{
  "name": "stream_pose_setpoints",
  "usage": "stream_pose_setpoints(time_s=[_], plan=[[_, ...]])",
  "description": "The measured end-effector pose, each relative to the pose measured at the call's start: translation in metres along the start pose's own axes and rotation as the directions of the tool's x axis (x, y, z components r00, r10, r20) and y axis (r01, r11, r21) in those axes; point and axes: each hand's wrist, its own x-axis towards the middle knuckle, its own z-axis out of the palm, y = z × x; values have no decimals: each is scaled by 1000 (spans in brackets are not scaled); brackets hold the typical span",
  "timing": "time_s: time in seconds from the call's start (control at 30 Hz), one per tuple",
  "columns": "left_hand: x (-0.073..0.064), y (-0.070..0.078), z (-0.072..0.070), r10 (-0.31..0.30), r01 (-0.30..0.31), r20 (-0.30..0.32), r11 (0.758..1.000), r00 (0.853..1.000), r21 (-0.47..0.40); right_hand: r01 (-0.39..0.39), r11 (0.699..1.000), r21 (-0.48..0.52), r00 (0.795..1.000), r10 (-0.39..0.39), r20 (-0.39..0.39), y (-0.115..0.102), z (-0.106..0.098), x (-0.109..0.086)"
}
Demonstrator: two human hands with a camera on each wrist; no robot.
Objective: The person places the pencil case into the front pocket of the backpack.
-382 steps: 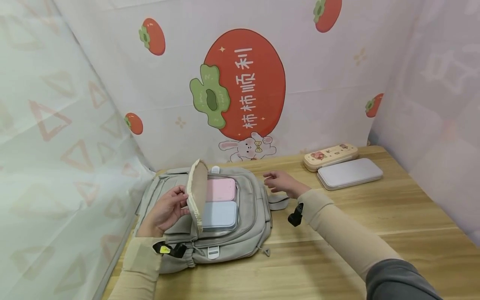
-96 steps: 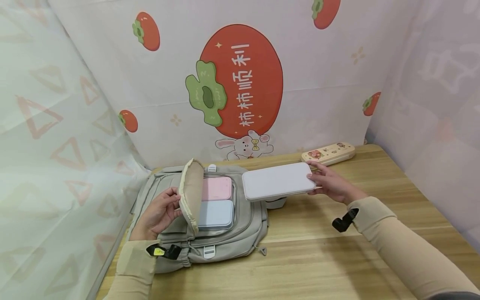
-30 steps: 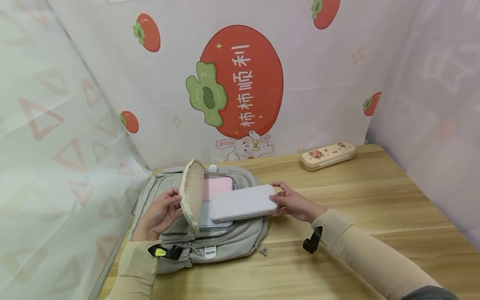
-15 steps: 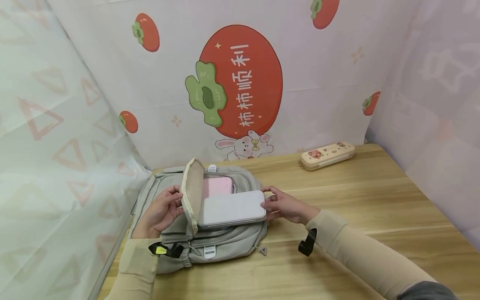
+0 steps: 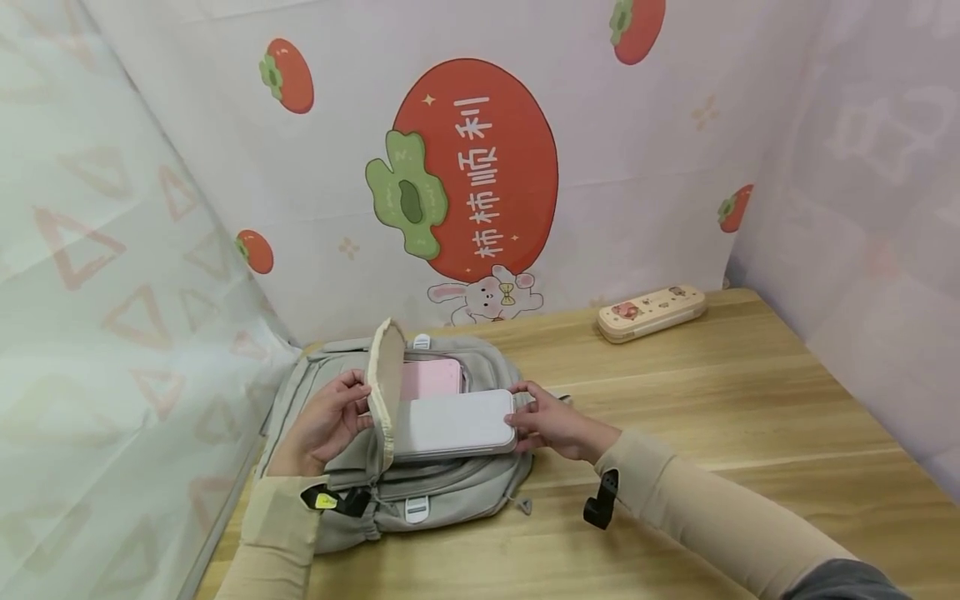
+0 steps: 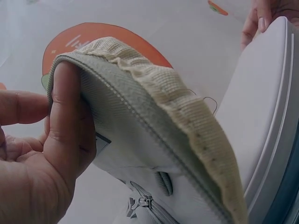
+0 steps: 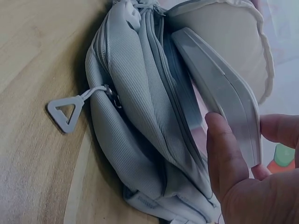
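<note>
A grey backpack (image 5: 480,483) lies on the wooden table with its front pocket unzipped. My left hand (image 5: 330,425) pinches the edge of the pocket flap (image 5: 384,392) and holds it raised; the zipper edge shows between thumb and fingers in the left wrist view. My right hand (image 5: 555,423) grips the right end of a white flat case (image 5: 453,423), thumb on top. The case's far end reaches under the raised flap, tilted over the pocket in the right wrist view. A pink case (image 5: 431,377) lies in the pocket; the white case covers the blue case (image 7: 189,105).
A cream pencil case (image 5: 652,313) with printed pictures lies at the back right of the table (image 5: 720,433). A triangular zipper pull (image 7: 65,114) hangs off the backpack's near side. Printed cloth walls stand behind and at both sides.
Earlier the white case lay beside the pencil case; the right hand has since carried it left and down over the pocket, covering the blue case. The left hand keeps the flap raised.
</note>
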Motion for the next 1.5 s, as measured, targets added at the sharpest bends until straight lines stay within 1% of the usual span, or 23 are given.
stream_pose_setpoints(time_s=[0.23,0.37,0.57,0.8,0.97,1.07,1.17,1.3,1.5], plan=[[3,-1,2,2,-2,5,1000,1000,12,-8,1000,8,1000,8,-10,1,16,7],[4,-3,4,-4,4,-1,1000,1000,27,-13,1000,-16,1000,13,-16,5,29,10],[3,-4,7,5,-6,15,1000,1000,17,-11,1000,-29,998,10,-54,6,43,14],[0,-5,5,8,-8,-7,1000,1000,9,0,997,-83,998,-6,-68,5,56,23],[-1,-5,2,8,-8,4,1000,1000,7,-2,996,-93,997,-5,-74,7,62,28],[-1,-5,1,14,-14,16,1000,1000,-1,3,995,-101,995,-13,-98,8,66,30],[-2,-5,-1,20,-20,24,1000,1000,-6,28,993,-114,992,-41,-119,9,70,31],[-2,-5,-3,21,-21,29,1000,999,0,54,991,-124,988,-70,-135,10,77,35],[-2,-5,-5,20,-20,33,1000,999,2,73,988,-133,984,-93,-153,13,85,37]])
